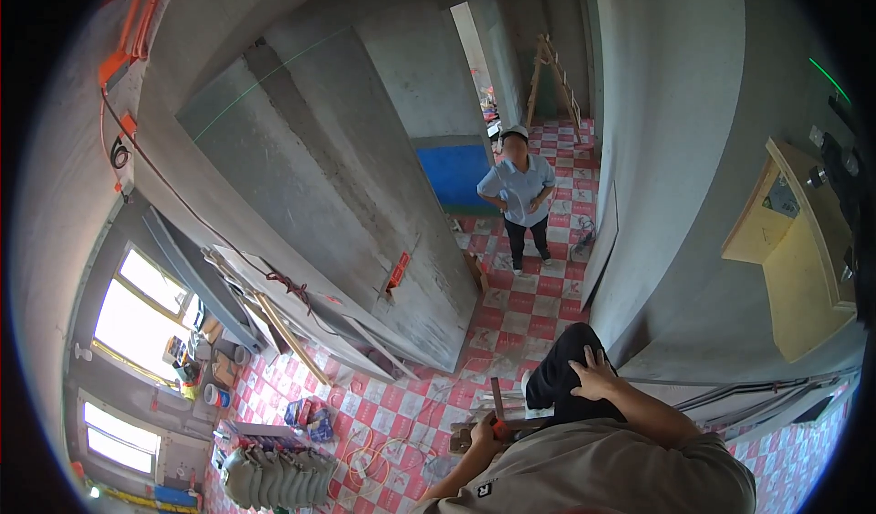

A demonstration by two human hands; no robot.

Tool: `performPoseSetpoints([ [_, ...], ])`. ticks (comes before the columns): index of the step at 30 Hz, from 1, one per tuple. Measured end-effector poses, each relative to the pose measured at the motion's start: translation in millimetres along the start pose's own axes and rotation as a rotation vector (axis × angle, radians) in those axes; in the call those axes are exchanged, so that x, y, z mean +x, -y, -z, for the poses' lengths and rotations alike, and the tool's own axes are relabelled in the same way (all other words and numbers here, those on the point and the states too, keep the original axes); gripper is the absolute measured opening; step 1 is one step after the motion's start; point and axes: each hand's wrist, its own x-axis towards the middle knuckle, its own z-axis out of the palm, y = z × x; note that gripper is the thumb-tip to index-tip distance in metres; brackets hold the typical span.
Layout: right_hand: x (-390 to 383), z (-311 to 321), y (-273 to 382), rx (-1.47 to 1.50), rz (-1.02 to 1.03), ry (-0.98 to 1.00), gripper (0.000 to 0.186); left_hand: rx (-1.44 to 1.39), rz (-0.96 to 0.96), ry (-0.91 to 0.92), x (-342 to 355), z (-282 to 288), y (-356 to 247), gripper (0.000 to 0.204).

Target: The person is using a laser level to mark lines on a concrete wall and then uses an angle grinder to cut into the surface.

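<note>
My right hand lies on my raised knee in dark trousers; its fingers are spread and hold nothing. Lower and to the left, my left hand is closed beside a small orange-red object. What its fingers grip is too small to make out. A narrow brown strip stands up just beyond that hand. Next to the knuckles is a wooden piece, partly hidden by my hand and body.
A person in a light blue shirt stands below on the red-and-white floor covering. Behind stands a wooden stepladder. A yellowish board bracket juts from the right wall. Yellow hose and stacked grey pieces lie lower left.
</note>
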Motion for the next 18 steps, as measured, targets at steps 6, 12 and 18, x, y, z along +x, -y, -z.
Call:
performPoseSetpoints([
  [6,0,-1,-3,-0.012,0.002,-0.004,0.088,0.246,-0.072,0.049,-29,-19,-4,0.026],
  [12,3,-5,-4,-0.015,0.011,-0.03,0.09,0.267,-0.111,0.038,-24,-9,1,0.029],
  [18,0,0,0,-0.011,0.01,-0.01,0.088,0.564,-0.27,0.067,13,19,11,0.03],
])
